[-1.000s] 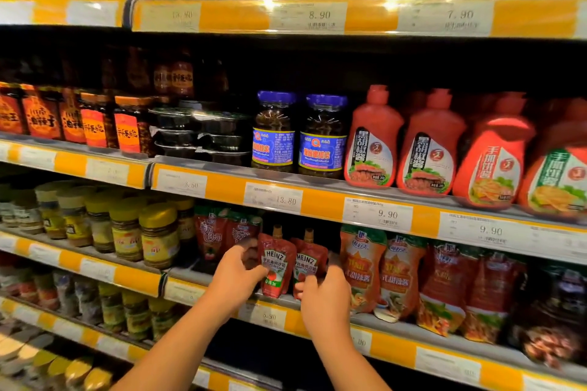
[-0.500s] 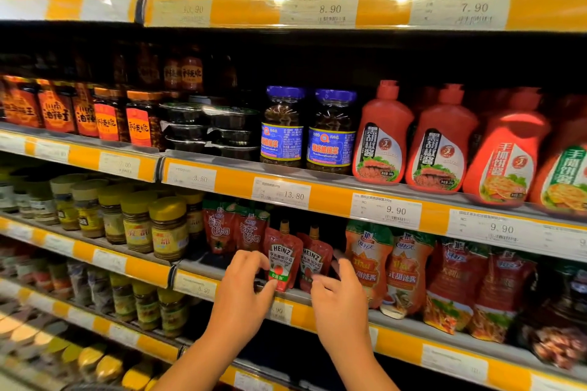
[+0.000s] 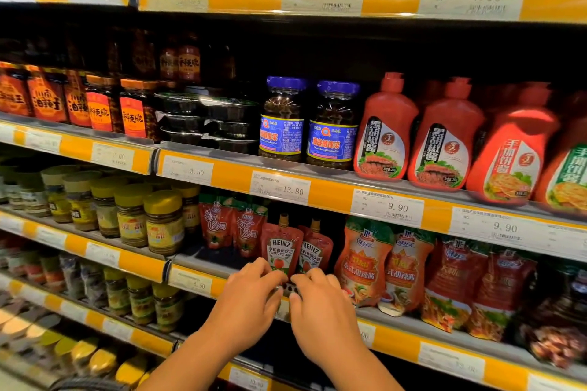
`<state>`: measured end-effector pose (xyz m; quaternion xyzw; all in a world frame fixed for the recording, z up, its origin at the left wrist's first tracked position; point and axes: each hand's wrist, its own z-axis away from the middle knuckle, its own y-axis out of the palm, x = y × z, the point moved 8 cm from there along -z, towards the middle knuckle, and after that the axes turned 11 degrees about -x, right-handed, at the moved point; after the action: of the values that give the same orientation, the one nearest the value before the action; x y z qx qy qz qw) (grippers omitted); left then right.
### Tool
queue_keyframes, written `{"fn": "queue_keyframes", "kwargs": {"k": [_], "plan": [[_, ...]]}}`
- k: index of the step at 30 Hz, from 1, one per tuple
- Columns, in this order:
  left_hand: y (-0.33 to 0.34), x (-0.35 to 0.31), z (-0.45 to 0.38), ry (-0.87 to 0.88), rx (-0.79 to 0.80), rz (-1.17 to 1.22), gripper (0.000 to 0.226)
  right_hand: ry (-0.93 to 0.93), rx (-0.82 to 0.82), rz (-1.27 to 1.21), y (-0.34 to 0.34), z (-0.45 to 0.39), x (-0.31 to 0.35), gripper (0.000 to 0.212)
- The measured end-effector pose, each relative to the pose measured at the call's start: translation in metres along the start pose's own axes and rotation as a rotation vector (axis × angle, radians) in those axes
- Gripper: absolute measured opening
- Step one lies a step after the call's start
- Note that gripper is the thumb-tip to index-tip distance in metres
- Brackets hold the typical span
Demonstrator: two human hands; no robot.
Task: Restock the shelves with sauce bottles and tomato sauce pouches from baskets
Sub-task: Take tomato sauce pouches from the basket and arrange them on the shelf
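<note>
At your nine o'clock stand yellow-lidded glass jars (image 3: pixel 163 222); at twelve, two blue-capped dark pickle jars (image 3: pixel 281 119); yellow price strips (image 3: pixel 330 192) edge every level.

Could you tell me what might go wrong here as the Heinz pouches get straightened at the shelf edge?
1. Both Heinz pouches stand at the very front of the shelf; a nudge from the left hand or right hand at their bases could tip them off.
2. The orange pouches lean close beside them, so a sideways push may topple the row.
3. The fingertips are at the price strip, which could be knocked loose.
</note>
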<state>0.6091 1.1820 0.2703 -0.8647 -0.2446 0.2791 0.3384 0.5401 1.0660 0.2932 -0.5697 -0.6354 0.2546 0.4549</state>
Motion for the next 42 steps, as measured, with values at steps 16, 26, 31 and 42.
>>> {"fn": "queue_keyframes", "kwargs": {"k": [16,26,31,42], "plan": [[0.027,0.021,-0.044,-0.091,0.228,-0.120,0.030,0.092,0.049,0.029,0.026,-0.027,-0.012,0.035],[0.030,0.015,-0.041,-0.081,0.239,-0.196,0.025,0.119,0.047,0.057,0.029,-0.028,-0.014,0.038],[0.039,0.023,-0.042,-0.085,0.283,-0.214,0.044,0.143,0.118,0.035,0.033,-0.033,-0.014,0.037],[0.043,0.025,-0.043,-0.077,0.320,-0.242,0.055,0.261,0.324,0.059,0.056,-0.054,-0.026,0.064]]}}
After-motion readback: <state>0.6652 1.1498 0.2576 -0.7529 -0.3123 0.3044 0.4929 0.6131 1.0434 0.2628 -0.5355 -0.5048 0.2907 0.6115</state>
